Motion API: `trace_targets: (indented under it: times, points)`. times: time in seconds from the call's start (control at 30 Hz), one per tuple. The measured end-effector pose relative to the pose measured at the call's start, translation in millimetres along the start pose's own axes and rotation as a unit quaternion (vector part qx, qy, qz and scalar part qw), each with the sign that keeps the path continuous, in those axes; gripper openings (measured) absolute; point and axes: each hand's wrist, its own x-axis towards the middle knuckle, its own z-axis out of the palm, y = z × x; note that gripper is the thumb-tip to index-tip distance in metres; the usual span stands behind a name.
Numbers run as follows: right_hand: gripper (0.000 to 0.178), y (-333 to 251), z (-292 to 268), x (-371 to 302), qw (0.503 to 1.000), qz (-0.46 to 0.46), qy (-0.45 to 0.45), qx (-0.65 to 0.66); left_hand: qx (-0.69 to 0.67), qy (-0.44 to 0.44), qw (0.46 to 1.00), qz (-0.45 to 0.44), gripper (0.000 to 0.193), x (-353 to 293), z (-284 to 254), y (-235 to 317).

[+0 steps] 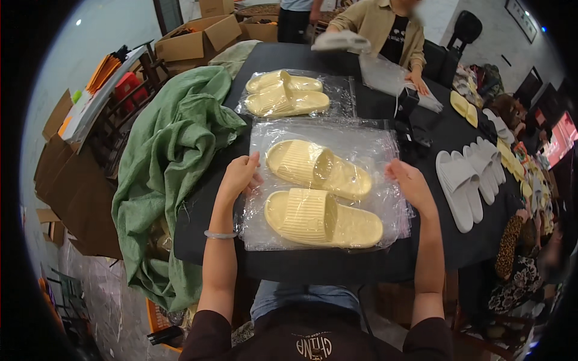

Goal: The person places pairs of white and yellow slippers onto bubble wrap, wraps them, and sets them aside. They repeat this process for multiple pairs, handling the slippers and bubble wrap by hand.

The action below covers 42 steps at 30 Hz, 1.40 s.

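Even tension is being called for across the clear bag (grip of left fingers and right fingers cannot be told).

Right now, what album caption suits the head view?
Left hand and right hand flank two yellow slippers in clear plastic on a dark table.

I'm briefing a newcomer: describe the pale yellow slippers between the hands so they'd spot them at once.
Find the black table. At its near end, two pale yellow ribbed slippers in clear plastic lie between the person's left hand and right hand. The other bagged yellow pair lies beyond both hands.
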Motion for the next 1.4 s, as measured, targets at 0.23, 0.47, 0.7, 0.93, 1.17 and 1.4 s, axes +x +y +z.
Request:
trace_targets:
  times: [0.23,0.47,0.7,0.93,1.17,1.4]
  points:
    - [0.023,-11.1,15.0,-12.4,0.972,-0.059,0.135,-0.181,0.073,0.043,0.995,0.049,0.043,8.1,8.8,-5.0]
    - [0.022,26.6,7.0,33.0,0.945,-0.077,0.079,-0.307,0.060,0.060,0.992,0.093,0.030,7.6,13.8,0.3]
    - [0.033,-22.8,-28.3,56.0,0.984,-0.092,-0.070,-0.137,0.030,0.074,0.990,0.119,0.031,18.6,9.7,-22.7]
    - [0.045,5.8,-0.3,16.5,0.929,-0.153,-0.096,-0.324,-0.009,0.025,0.998,0.056,0.032,13.4,15.1,-12.1]
    - [0.020,-6.5,-9.8,86.5,0.990,0.004,0.126,-0.063,0.003,0.024,0.997,0.074,0.030,10.1,11.4,-12.2]
    - [0.024,35.2,7.7,109.0,0.931,-0.151,0.228,-0.240,0.047,0.106,0.989,0.094,0.027,10.3,32.0,-6.5]
